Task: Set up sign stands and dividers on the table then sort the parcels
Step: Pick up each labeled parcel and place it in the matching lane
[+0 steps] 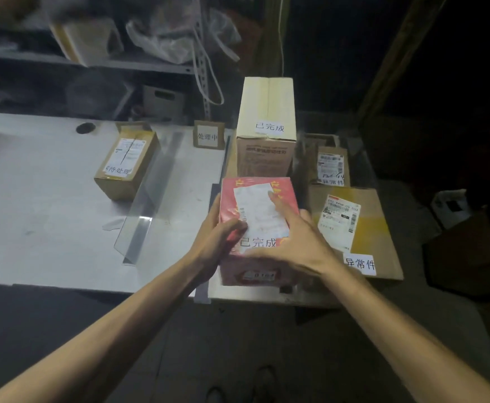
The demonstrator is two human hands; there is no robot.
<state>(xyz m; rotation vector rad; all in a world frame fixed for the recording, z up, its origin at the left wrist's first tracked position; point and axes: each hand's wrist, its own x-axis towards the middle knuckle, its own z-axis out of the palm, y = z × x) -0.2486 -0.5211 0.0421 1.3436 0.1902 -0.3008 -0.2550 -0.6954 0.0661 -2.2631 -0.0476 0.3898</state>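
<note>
Looks nearly done: clear divider and sign stand set up beyond left fingers gripping the red parcel by its side, right fingers spread flat atop it, final placement pending.

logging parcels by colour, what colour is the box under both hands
The box is red, with a white label on top; the head view shows it.

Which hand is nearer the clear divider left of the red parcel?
Left. The left hand grips the left edge of the red parcel, toward the clear divider; the right hand rests on the parcel's top, farther right.
</note>
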